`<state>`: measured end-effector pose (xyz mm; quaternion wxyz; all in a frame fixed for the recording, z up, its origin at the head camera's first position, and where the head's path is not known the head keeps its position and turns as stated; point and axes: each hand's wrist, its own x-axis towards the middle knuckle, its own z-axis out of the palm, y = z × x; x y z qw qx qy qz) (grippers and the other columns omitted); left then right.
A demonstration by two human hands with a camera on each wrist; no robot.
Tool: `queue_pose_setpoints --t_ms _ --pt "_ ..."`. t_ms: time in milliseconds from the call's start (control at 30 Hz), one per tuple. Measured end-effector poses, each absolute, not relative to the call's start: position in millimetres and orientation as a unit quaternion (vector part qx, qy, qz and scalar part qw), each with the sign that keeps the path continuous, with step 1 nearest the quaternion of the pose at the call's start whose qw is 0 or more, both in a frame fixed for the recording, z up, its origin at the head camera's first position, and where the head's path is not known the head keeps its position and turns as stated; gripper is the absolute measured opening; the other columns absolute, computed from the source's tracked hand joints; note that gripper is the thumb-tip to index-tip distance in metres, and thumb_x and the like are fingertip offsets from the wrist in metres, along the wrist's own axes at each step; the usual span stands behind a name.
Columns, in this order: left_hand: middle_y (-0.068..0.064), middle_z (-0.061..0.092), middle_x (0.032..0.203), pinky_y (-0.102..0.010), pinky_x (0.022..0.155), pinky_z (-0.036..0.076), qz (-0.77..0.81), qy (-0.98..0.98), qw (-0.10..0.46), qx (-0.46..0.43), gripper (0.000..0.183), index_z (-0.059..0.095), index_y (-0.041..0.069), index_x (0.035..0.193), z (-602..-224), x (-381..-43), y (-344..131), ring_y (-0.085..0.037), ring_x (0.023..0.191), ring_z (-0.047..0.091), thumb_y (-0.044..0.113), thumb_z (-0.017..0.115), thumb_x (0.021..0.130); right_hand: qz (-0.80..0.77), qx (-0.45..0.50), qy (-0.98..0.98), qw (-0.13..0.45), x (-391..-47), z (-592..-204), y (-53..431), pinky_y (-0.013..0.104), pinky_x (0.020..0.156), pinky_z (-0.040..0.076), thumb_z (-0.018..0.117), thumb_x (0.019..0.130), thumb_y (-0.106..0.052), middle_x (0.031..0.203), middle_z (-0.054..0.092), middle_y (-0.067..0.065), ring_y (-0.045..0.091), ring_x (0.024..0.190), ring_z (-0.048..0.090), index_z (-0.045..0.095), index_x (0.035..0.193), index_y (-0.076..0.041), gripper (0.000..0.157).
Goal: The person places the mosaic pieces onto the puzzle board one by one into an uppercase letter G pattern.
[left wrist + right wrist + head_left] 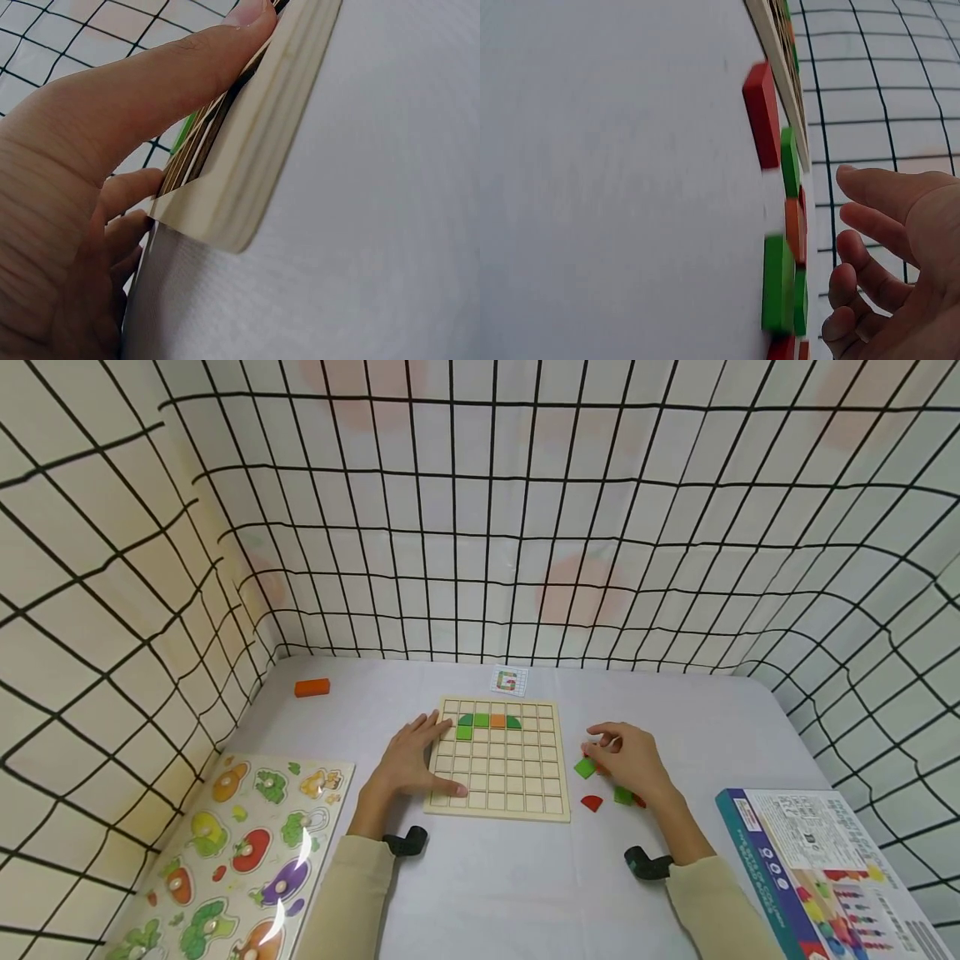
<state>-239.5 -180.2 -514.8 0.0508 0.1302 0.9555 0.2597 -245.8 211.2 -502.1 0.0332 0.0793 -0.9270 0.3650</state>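
A wooden grid board (517,785) lies mid-table. Near its top, a row has a dark green rounded piece (466,720), a light green square (482,720), an orange square (497,721) and another dark green rounded piece (513,723); a second light green square (464,733) sits below the row's left end. My left hand (411,758) rests at the board's left edge, thumb on its surface, fingers spread. My right hand (632,762) hovers with loosely bent fingers over loose pieces, including a green one (778,285), an orange one (792,229) and a red one (762,112). No piece shows between its fingers.
A small pattern card (510,680) lies behind the board. An orange block (312,687) stands at the back left. A vegetable puzzle board (247,818) lies front left, a printed box (832,877) front right. Black wire mesh (491,481) encloses the back and sides.
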Motion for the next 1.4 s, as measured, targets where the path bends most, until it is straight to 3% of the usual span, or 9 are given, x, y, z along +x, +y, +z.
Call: queue_pose_setpoints --t_ms 467,667,867,1100,1400 --pt "-0.002 0.02 0.173 -0.055 0.131 0.012 0.262 0.955 0.052 0.126 0.126 0.037 0.024 0.162 -515 -239 -180 -0.028 0.162 0.013 0.07 0.089 0.057 0.344 -0.019 -0.938 0.037 -240 -507 255 0.028 0.075 0.049 0.073 0.096 -0.033 0.102 0.064 0.013 0.027 0.094 0.055 0.065 0.132 -0.003 0.048" --pt "-0.002 0.02 0.173 -0.054 0.131 0.012 0.259 0.956 0.053 0.126 0.126 0.036 0.024 0.162 -517 -240 -180 -0.027 0.162 0.013 0.071 0.088 0.057 0.346 -0.051 -0.937 0.022 -237 -505 259 0.027 0.074 0.049 0.071 0.096 -0.034 0.106 0.061 0.016 0.028 0.097 0.054 0.06 0.136 -0.001 0.052" --pt "-0.002 0.02 0.173 -0.054 0.132 0.012 0.257 0.957 0.051 0.126 0.126 0.036 0.024 0.162 -515 -239 -179 -0.027 0.162 0.013 0.071 0.088 0.058 0.341 -0.072 -0.937 0.011 -234 -504 265 0.03 0.073 0.048 0.069 0.098 -0.031 0.106 0.057 0.017 0.03 0.098 0.052 0.059 0.136 0.002 0.051" --pt "-0.003 0.021 0.173 -0.055 0.131 0.013 0.255 0.957 0.051 0.127 0.125 0.036 0.023 0.162 -513 -239 -178 -0.028 0.162 0.014 0.07 0.088 0.058 0.345 -0.081 -0.935 -0.002 -231 -504 270 0.039 0.082 0.052 0.064 0.098 -0.025 0.113 0.057 0.022 0.035 0.104 0.051 0.06 0.133 0.004 0.046" --pt "-0.005 0.023 0.172 -0.056 0.131 0.015 0.259 0.956 0.045 0.13 0.125 0.038 0.022 0.161 -513 -238 -178 -0.03 0.161 0.016 0.07 0.087 0.058 0.344 -0.083 -0.935 0.007 -235 -510 273 0.032 0.075 0.047 0.063 0.099 -0.026 0.109 0.059 0.019 0.033 0.1 0.051 0.065 0.128 0.002 0.041"
